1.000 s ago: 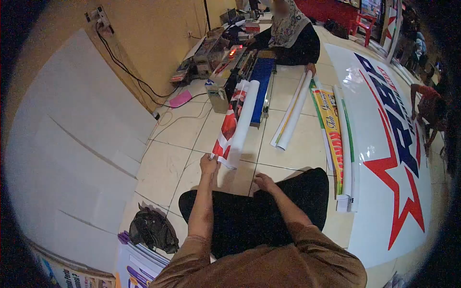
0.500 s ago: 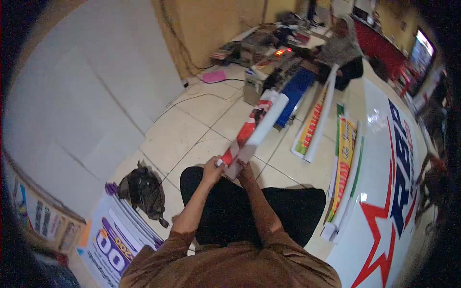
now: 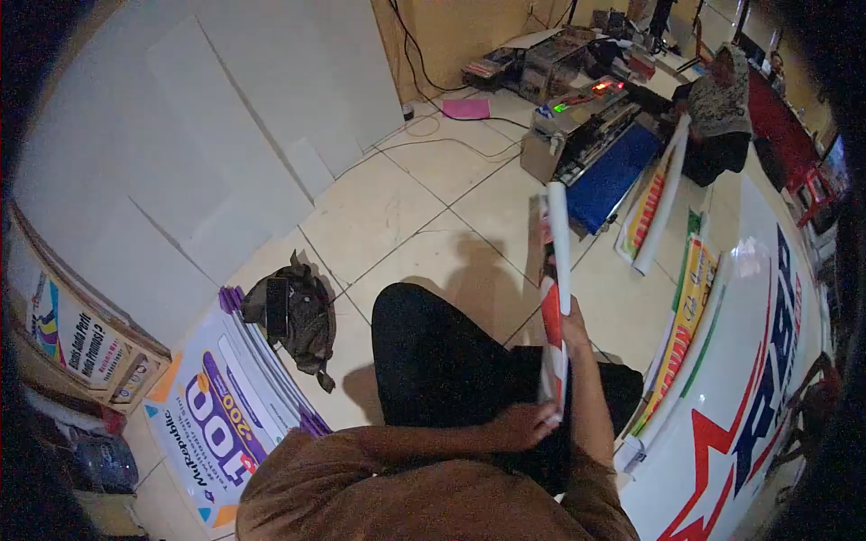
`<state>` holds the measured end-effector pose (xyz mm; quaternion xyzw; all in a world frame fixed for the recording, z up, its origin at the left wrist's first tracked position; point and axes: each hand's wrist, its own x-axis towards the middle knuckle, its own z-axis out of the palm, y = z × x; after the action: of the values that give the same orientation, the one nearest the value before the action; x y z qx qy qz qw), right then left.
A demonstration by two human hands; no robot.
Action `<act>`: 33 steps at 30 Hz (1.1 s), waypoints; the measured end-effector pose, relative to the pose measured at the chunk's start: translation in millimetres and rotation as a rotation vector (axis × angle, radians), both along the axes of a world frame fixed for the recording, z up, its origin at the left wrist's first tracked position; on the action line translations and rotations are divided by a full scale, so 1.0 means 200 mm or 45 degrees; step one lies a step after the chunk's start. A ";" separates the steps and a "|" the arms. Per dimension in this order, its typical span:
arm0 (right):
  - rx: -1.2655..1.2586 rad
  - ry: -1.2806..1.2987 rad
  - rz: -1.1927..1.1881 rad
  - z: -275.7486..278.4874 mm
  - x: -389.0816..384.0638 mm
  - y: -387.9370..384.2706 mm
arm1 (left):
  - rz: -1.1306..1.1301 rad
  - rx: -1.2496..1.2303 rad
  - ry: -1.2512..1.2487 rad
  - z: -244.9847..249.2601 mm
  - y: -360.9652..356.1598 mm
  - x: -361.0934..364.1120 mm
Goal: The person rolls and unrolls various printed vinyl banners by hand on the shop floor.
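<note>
A long red and white rolled banner [image 3: 553,311] stands out in front of my body, over my right thigh. At its near end is my left hand [image 3: 530,424], with the fingers closed on the edge of the roll. Farther up, my right hand [image 3: 574,326] grips the roll from its right side, its fingers partly hidden behind the material. To the right on the floor lie a yellow and green printed banner [image 3: 683,329] and, beyond it, another partly rolled banner [image 3: 651,203].
A dark backpack [image 3: 290,316] and a stack of purple and white printed sheets [image 3: 221,406] lie at left. Ahead stands a machine with a blue panel [image 3: 613,176]; a person [image 3: 719,113] sits beyond it. A large white banner [image 3: 749,388] spans the right.
The roll has swung to the right and now points more straight ahead. My left hand has moved right and nearer my body; my right hand has moved right. The camera view has shifted left.
</note>
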<state>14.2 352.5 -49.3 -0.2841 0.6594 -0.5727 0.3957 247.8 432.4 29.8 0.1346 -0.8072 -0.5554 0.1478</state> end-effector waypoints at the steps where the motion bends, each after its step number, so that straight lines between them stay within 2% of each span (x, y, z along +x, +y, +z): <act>1: 0.098 0.156 0.129 -0.03 -0.01 0.01 | -0.113 0.048 0.066 0.01 0.03 -0.02; 2: 0.095 0.139 0.129 -0.02 0.01 0.00 | -0.113 0.046 0.049 0.03 0.03 -0.03; 4: 0.132 0.498 0.275 0.09 0.08 -0.01 | -0.273 0.146 -0.117 0.08 0.04 -0.04; 6: 0.348 0.769 0.348 0.49 0.21 -0.16 | -0.278 0.095 -0.170 0.07 -0.03 0.00; 7: 0.362 0.692 0.454 0.56 0.20 -0.21 | -0.274 0.061 -0.152 0.06 -0.03 0.02; 8: 0.146 0.720 0.532 0.61 0.19 -0.27 | -0.229 0.004 -0.009 0.01 -0.02 0.04; 9: 0.155 0.686 0.583 0.75 0.21 -0.32 | -0.219 0.025 -0.029 0.04 -0.05 0.07; 11: 0.091 0.602 0.654 0.77 0.15 -0.44 | -0.415 0.017 -0.149 0.19 -0.18 0.11; 13: 0.104 0.692 0.823 0.82 0.08 -0.52 | -0.408 0.090 -0.079 0.24 -0.26 0.20; 14: 0.057 0.596 0.931 0.77 0.01 -0.56 | -0.393 0.148 -0.017 0.27 -0.31 0.25; 15: 0.087 0.593 0.917 0.68 -0.04 -0.60 | -0.341 0.187 -0.177 0.39 -0.40 0.28; 16: 0.145 0.737 0.947 0.57 -0.09 -0.64 | -0.292 0.223 -0.339 0.50 -0.47 0.32; 17: 0.203 0.884 0.976 0.45 -0.13 -0.66 | -0.189 0.167 -0.356 0.47 -0.52 0.36; 18: 0.231 0.887 0.961 0.33 -0.15 -0.67 | -0.084 0.108 -0.370 0.43 -0.57 0.39; 20: 0.533 1.362 0.941 0.08 -0.15 -0.70 | 0.305 0.076 -0.430 0.37 -0.70 0.47; 21: 0.555 1.370 0.933 -0.07 -0.17 -0.70 | 0.503 0.054 -0.305 0.40 -0.79 0.49; 23: 0.316 1.642 0.458 -0.31 -0.19 -0.70 | 0.839 -0.062 -0.129 0.38 -1.02 0.54; 24: 0.257 1.647 0.374 -0.32 -0.16 -0.71 | 0.985 -0.151 -0.076 0.29 -1.13 0.59; 25: 0.267 1.641 0.391 -0.29 -0.15 -0.73 | 1.093 -0.176 -0.002 0.20 -1.23 0.63; 26: 0.256 1.707 0.442 -0.25 -0.12 -0.72 | 1.185 -0.127 -0.059 0.19 -1.32 0.64; 27: 0.248 1.764 0.487 -0.24 -0.09 -0.70 | 1.193 -0.136 0.026 0.03 -1.44 0.71; 29: 0.246 1.782 0.520 -0.27 -0.08 -0.68 | 1.233 -0.053 -0.014 -0.06 -1.58 0.68; 31: 0.243 1.802 0.564 -0.27 -0.08 -0.66 | 1.084 -0.232 -0.185 -0.19 -1.67 0.65; 32: 0.286 1.787 0.648 -0.25 -0.07 -0.66 | 1.075 -0.226 -0.197 -0.23 -1.72 0.64; 33: 0.327 1.769 0.728 -0.22 -0.07 -0.67 | 0.943 -0.376 -0.281 -0.26 -1.77 0.63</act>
<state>-0.2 217.7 -93.5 -0.6908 0.7189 -0.0562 0.0525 373.6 77.6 -22.5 0.4521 -0.7862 -0.3252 0.2678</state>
